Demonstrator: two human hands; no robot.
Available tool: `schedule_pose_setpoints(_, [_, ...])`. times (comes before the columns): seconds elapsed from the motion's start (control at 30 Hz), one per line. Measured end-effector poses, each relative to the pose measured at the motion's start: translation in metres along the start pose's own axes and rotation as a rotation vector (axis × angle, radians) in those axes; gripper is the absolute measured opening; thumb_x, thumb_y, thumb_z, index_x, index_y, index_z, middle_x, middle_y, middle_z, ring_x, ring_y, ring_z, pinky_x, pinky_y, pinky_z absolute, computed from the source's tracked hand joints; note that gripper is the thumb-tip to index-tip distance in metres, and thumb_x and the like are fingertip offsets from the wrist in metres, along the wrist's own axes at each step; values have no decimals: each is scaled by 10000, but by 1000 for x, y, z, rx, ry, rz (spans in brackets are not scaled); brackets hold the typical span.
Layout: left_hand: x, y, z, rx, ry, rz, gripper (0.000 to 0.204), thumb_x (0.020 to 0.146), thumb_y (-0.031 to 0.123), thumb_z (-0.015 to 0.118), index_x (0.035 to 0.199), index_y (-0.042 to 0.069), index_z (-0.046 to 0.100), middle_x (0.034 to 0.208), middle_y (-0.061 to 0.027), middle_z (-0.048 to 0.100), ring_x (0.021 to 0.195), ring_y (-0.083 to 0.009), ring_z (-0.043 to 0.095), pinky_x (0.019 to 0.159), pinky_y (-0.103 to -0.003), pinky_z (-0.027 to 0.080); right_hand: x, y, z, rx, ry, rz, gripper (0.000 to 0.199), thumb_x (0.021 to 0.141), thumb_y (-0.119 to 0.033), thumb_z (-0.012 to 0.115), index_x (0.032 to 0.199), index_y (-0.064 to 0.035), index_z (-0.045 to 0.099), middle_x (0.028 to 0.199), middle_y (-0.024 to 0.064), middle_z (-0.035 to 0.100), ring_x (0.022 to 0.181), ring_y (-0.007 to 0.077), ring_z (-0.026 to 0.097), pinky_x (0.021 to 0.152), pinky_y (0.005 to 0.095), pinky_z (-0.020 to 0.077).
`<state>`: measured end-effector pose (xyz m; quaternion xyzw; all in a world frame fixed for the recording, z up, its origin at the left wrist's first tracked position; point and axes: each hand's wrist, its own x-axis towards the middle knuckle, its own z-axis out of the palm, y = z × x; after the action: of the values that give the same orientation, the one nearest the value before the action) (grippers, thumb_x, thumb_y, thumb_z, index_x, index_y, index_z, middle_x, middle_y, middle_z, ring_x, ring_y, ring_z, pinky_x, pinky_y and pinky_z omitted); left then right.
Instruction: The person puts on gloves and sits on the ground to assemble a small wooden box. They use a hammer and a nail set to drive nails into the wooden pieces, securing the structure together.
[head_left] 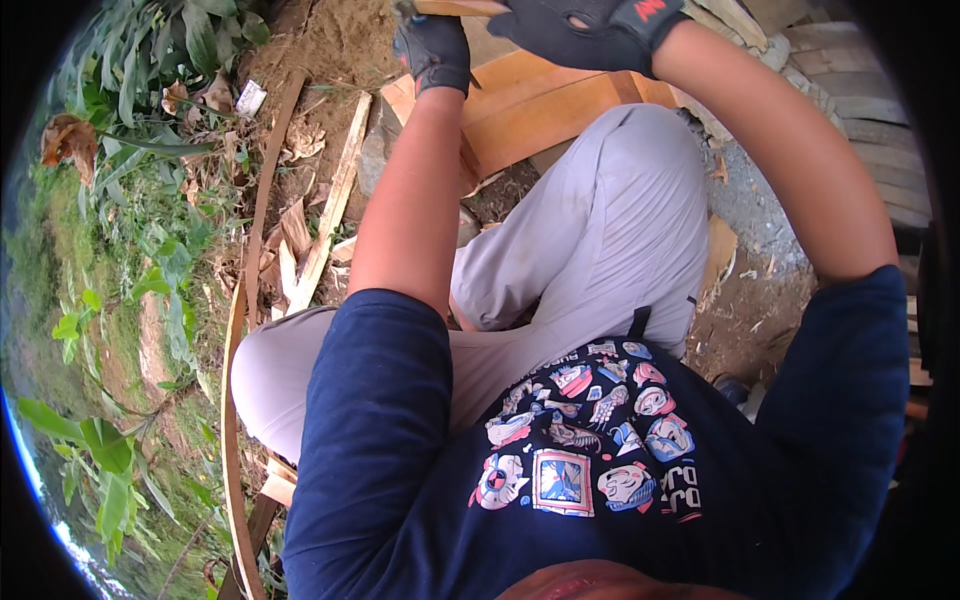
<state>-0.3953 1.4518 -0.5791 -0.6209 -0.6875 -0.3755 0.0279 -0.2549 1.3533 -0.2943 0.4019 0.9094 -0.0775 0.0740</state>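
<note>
Both my hands wear dark work gloves and sit at the top edge of the view. My left hand [432, 52] is closed, its fingers partly cut off by that edge. My right hand [585, 32] reaches in from the right, fingers curled toward the left one. Between them runs a slim tan wooden piece [458, 7], gripped at both ends; most of it lies outside the picture. Below the hands are flat orange-brown wooden boards [545, 110], in front of my bent knee.
A long thin strip of wood [232, 430] curves along my left side. Another pale split stick [335, 200] lies on dirt among shavings and dry leaves. Green plants [105, 445] grow at the left. Stacked weathered planks [860, 110] and grey rubble [770, 215] are at the right.
</note>
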Motion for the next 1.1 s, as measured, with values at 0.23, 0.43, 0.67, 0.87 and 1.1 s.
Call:
schedule_pose_setpoints(0.23, [3,17,-17,-174,-120,-137,156,896,268,724,1012,224,818,878,-107,786,836,-352,776,704,-485,579,-16,2,7,158,112,148,458,1052,-368,556,1343,-39,683,1187,286,741,1144,467,704,1014,527,542])
schedule_pose_setpoints(0.43, [25,-2,-38,-299,-14,-365,469,960,467,621,788,51,751,740,-187,738,693,-347,719,666,-508,505,-60,19,49,399,309,381,571,1051,-438,579,1478,-62,632,1110,217,699,1023,356,656,926,450,523])
schedule_pose_setpoints(0.67, [17,19,-42,-570,-89,-628,600,973,522,604,701,-2,709,648,-181,684,639,-324,674,660,-509,478,-111,41,100,707,311,903,687,1012,-495,648,1543,-61,600,799,46,649,634,114,551,626,319,482])
schedule_pose_setpoints(0.87, [13,10,-33,-530,-28,-619,587,976,520,611,684,21,710,632,-166,676,629,-316,673,656,-491,483,-108,49,107,945,373,893,666,1033,-397,685,1563,-13,562,767,28,621,569,85,504,516,289,428])
schedule_pose_setpoints(1.1, [17,21,-53,-505,-285,-478,585,1002,542,571,717,53,719,690,-167,711,673,-351,686,662,-512,475,-109,54,112,996,387,882,667,1032,-372,707,1572,-13,550,745,17,602,546,75,485,494,281,407])
